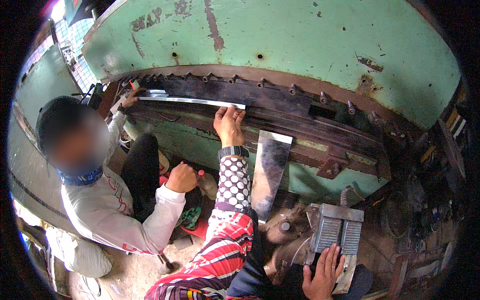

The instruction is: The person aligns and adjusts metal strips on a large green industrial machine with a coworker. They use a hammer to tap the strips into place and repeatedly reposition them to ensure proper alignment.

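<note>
My left hand (229, 125), with a dark watch at its wrist, pinches the near right end of a long, thin shiny metal strip (192, 102). The strip lies along the dark jaw of a green bending press (280, 37). At its far left end, a co-worker's hand (131, 98) is on it. My right hand (322, 275) is low at the right, fingers stretched out, resting on the lower edge of a grey double foot pedal (336, 234). Between my hands a flat metal sheet (271, 172) leans against the press's lower front.
The co-worker (107, 200) in a white shirt sits close at my left, the other hand (182, 177) in a fist. A bottle (207, 184) stands beyond that fist. Several bolts (261, 82) stick out along the press beam. A white sack (82, 252) lies lower left.
</note>
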